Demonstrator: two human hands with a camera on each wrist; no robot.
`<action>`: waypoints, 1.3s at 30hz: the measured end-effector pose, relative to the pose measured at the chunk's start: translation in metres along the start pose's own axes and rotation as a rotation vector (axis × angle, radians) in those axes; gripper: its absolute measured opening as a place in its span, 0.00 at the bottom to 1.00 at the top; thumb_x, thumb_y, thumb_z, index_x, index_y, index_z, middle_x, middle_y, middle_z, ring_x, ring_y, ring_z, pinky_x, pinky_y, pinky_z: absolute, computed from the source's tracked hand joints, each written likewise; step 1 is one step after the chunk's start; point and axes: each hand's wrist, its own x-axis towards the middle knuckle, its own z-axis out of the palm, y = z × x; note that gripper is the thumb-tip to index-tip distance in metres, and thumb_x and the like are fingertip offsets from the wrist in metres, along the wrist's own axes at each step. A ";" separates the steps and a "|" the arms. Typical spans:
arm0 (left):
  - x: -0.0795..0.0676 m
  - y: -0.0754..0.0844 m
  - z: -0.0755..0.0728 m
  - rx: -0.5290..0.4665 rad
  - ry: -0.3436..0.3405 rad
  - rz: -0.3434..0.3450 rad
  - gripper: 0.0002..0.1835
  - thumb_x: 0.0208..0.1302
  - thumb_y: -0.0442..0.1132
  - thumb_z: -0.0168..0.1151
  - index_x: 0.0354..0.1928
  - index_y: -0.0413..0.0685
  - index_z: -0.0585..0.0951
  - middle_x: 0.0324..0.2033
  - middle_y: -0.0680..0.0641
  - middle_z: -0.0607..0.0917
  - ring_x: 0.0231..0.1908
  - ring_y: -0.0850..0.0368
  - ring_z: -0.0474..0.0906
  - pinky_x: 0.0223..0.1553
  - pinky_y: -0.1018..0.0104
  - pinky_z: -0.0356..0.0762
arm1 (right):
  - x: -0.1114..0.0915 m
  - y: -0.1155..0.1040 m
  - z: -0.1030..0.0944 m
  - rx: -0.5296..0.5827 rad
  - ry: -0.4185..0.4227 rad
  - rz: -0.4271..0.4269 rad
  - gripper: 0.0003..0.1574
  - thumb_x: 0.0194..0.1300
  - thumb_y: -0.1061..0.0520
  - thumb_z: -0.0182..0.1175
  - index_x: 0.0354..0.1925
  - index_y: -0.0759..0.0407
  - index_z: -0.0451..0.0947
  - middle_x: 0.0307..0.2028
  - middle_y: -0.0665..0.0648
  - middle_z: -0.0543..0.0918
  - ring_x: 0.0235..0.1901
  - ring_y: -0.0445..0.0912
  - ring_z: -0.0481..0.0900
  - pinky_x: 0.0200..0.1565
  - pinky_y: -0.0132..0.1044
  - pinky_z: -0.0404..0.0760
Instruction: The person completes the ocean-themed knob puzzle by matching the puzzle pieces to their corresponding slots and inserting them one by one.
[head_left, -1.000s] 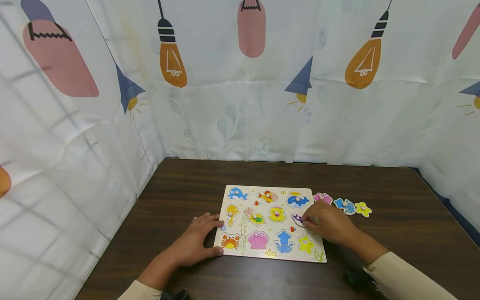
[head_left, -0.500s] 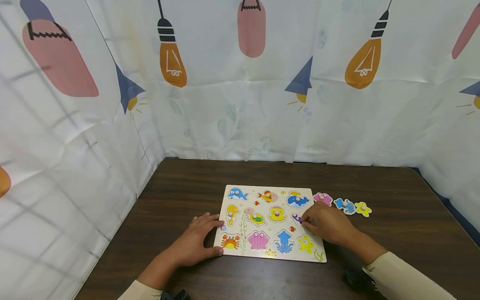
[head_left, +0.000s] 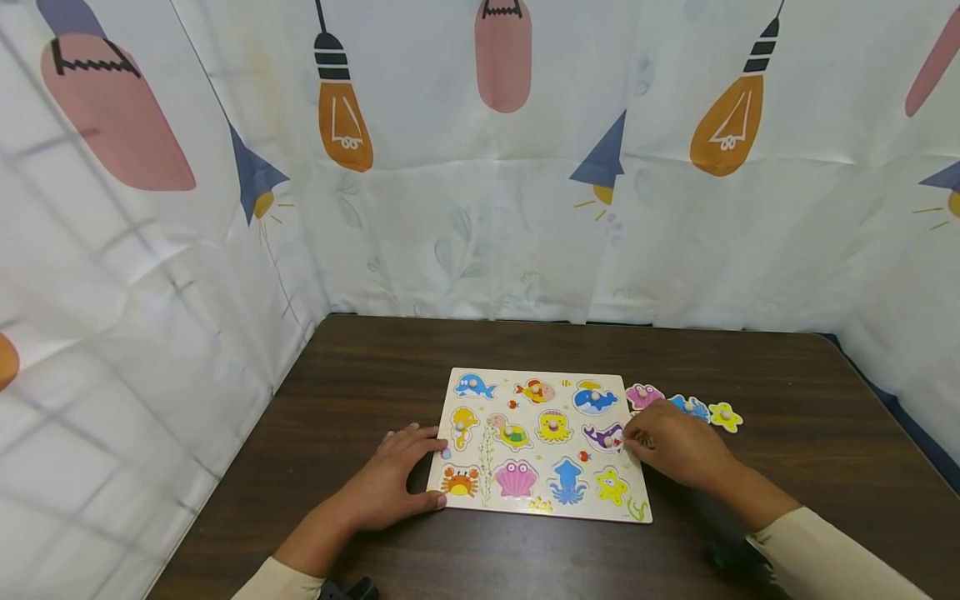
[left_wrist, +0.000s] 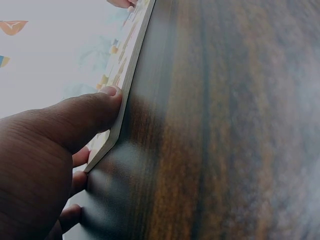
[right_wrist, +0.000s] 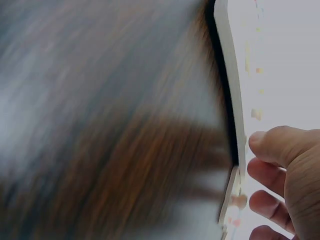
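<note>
A pale wooden puzzle board [head_left: 542, 457] with sea-animal pictures lies on the table. My left hand [head_left: 393, 479] rests at its left side, the forefinger touching the left edge and the thumb the near corner. In the left wrist view the thumb [left_wrist: 95, 110] lies along the board's edge. Near the right edge, my right hand [head_left: 678, 446] hovers with nothing in its fingers; the right wrist view shows thumb and fingers apart. Just left of its fingertips, the purple whale piece [head_left: 596, 437] with its knob sits in the board. Shell, squid and starfish pictures in the near row show no knobs.
Three loose pieces lie right of the board: a pink shell [head_left: 643, 396], a blue squid [head_left: 693, 407] partly behind my right hand, and a yellow starfish [head_left: 725, 417]. The dark wooden table [head_left: 390, 358] ends at a printed white curtain [head_left: 495, 242].
My right hand has let go of the purple whale piece and moved right, uncovering it. The loose squid is now more hidden by that hand. The left hand stays at the board.
</note>
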 end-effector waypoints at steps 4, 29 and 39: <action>0.001 -0.001 0.000 0.006 0.000 -0.003 0.41 0.57 0.60 0.75 0.70 0.54 0.74 0.72 0.46 0.69 0.75 0.36 0.55 0.72 0.31 0.45 | -0.004 0.006 -0.004 0.009 0.019 0.021 0.06 0.59 0.51 0.76 0.37 0.45 0.89 0.32 0.41 0.78 0.34 0.40 0.73 0.28 0.33 0.75; 0.000 0.003 0.000 -0.005 -0.004 -0.017 0.40 0.57 0.58 0.75 0.70 0.54 0.75 0.72 0.46 0.68 0.76 0.37 0.54 0.73 0.32 0.43 | -0.003 0.022 -0.006 -0.020 0.058 0.144 0.06 0.61 0.51 0.74 0.32 0.45 0.85 0.29 0.43 0.79 0.34 0.45 0.73 0.24 0.39 0.74; 0.000 0.004 -0.001 0.002 -0.005 -0.021 0.40 0.57 0.58 0.75 0.70 0.54 0.75 0.72 0.46 0.69 0.76 0.37 0.54 0.73 0.32 0.44 | -0.005 0.021 -0.012 -0.016 0.108 0.078 0.09 0.58 0.56 0.76 0.28 0.46 0.84 0.27 0.42 0.77 0.34 0.45 0.72 0.24 0.36 0.70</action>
